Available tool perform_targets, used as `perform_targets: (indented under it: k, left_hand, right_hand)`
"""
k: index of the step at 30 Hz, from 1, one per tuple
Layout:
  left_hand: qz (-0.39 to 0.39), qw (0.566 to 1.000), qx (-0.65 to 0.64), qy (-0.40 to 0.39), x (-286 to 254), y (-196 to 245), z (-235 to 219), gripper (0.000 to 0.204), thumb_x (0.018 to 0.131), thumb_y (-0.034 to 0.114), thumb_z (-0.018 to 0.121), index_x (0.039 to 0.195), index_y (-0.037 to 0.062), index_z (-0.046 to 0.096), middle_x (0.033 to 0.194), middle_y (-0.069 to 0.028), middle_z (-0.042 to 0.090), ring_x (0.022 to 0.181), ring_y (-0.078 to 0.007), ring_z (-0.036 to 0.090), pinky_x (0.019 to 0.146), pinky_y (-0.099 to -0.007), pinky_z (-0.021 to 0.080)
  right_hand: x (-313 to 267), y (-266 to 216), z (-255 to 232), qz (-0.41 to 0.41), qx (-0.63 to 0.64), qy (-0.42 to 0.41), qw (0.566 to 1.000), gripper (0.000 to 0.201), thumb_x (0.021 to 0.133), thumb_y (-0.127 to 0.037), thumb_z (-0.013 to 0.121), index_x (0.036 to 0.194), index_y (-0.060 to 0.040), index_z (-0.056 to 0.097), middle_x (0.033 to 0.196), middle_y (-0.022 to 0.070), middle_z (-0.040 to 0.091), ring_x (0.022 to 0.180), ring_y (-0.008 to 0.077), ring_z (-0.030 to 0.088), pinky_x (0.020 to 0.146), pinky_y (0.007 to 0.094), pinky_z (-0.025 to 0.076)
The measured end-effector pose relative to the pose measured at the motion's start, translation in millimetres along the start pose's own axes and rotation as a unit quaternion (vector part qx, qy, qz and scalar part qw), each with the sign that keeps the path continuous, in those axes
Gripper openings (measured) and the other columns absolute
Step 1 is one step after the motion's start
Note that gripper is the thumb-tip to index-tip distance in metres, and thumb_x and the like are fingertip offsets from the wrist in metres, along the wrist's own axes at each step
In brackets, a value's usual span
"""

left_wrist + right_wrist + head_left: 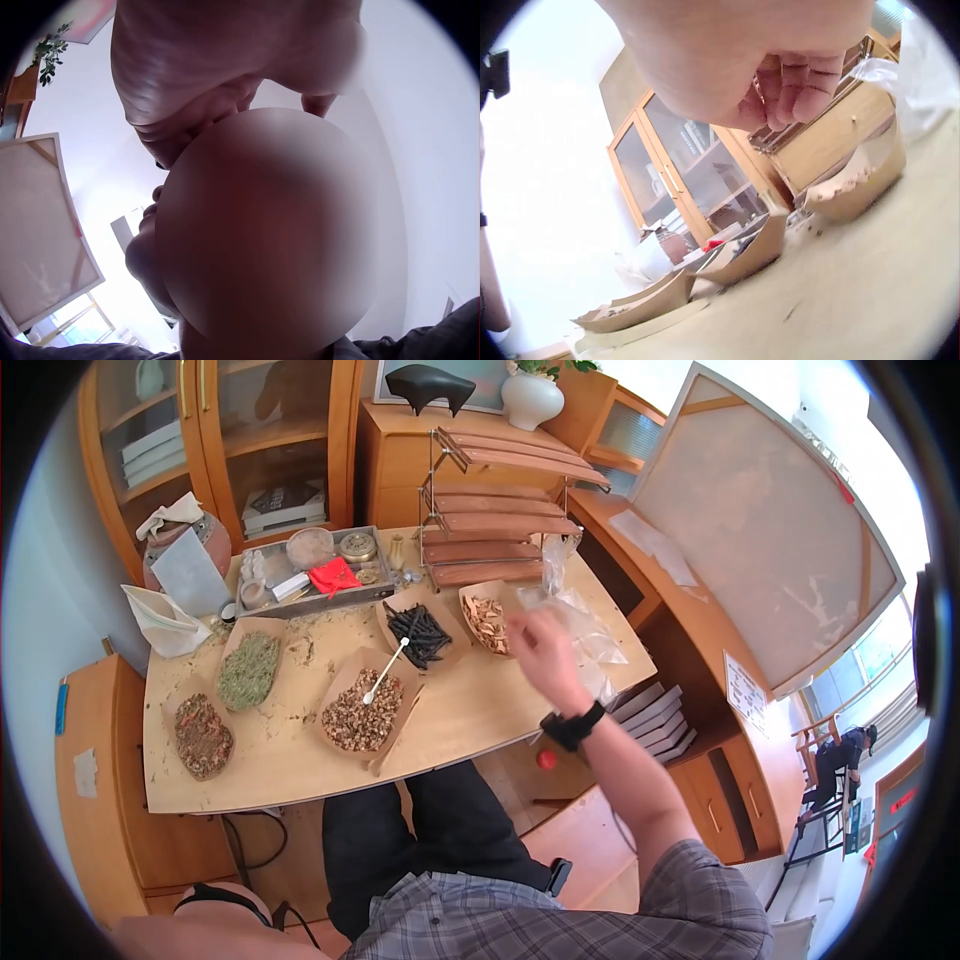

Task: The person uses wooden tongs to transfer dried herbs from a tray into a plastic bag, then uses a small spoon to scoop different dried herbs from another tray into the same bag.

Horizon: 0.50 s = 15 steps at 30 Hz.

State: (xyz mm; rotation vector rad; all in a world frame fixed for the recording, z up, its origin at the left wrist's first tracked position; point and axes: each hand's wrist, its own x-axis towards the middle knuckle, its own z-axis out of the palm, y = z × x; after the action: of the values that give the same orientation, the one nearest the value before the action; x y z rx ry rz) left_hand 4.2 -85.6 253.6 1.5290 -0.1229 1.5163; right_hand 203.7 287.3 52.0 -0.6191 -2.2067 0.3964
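My right hand [545,655], fingers curled, hovers over the table by the near right side of a paper tray [468,592] of pale brown dried slices [485,622]. In the right wrist view the fingertips [810,105] bend toward the palm; I cannot tell whether they pinch a small piece. My left hand [225,60] is raised against the person's head in the left wrist view, its fingers mostly hidden. Left of the slices are black dried sticks [425,645] in a tray. Nearer lies a tray of chopped brown pieces [355,720], with a white long-handled spoon [385,675] across it.
Trays of green dried herb [250,670] and reddish-brown mix [203,735] stand at left. A grey box [345,598] with small vessels and a red cloth sits behind. Wooden tiered shelves [490,522] rise at the back; clear plastic bags [590,625] lie at right.
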Motion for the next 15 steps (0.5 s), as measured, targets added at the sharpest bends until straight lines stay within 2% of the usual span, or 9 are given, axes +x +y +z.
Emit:
perform_targets:
  k: [5,8,9,11,15]
  left_hand:
    - [0.002,1.0,-0.026,-0.006,2.2,-0.9,-2.4,0.033,0.105,0.029,0.079,0.121,0.0048,0.064,0.083,-0.0113,0.066,0.062,-0.0243,0.062,0.061,-0.0368,0.05]
    - [0.0,0.999,-0.039,-0.011,3.7,1.0,-4.9,0.034,0.104,0.03,0.079,0.121,0.0045,0.065,0.085,-0.012,0.067,0.063,-0.0248,0.063,0.061,-0.0373,0.05]
    - [0.0,0.999,-0.042,-0.012,3.7,1.8,-5.5,0.034,0.104,0.03,0.079,0.121,0.0044,0.065,0.086,-0.0122,0.067,0.063,-0.0249,0.063,0.061,-0.0374,0.05]
    - [0.001,0.999,-0.048,-0.014,3.1,4.0,-7.2,0.034,0.104,0.031,0.079,0.121,0.0041,0.066,0.087,-0.0126,0.067,0.063,-0.0253,0.064,0.061,-0.0377,0.05]
    - [0.007,0.998,-0.06,-0.014,1.2,5.6,-9.4,0.035,0.104,0.032,0.08,0.121,0.0037,0.067,0.089,-0.0135,0.069,0.064,-0.0259,0.064,0.061,-0.0383,0.051]
  right_hand:
    - [-52.4,-31.3,28.7,0.056,0.078,0.003,0.995,0.013,0.103,-0.008,0.077,0.114,-0.0025,0.08,0.1,0.0121,0.075,0.074,0.0196,0.069,0.067,0.0334,0.056]
    - [-67.6,-32.8,42.8,0.129,0.134,0.014,0.983,0.012,0.104,-0.007,0.076,0.115,-0.0026,0.08,0.094,0.0065,0.071,0.073,0.0126,0.061,0.068,0.0295,0.052]
    - [-70.3,-31.6,44.6,0.127,0.133,0.014,0.983,0.012,0.104,-0.007,0.076,0.115,-0.0026,0.08,0.094,0.0065,0.071,0.073,0.0126,0.061,0.068,0.0295,0.052]
    - [-72.6,-29.1,48.8,0.12,0.112,-0.01,0.986,0.013,0.103,-0.009,0.077,0.114,-0.0022,0.081,0.1,0.012,0.076,0.072,0.0185,0.069,0.067,0.0323,0.056]
    - [-73.0,-27.5,50.8,0.127,0.11,-0.014,0.986,0.013,0.103,-0.009,0.077,0.114,-0.0023,0.081,0.099,0.0119,0.076,0.071,0.0187,0.069,0.066,0.0324,0.056]
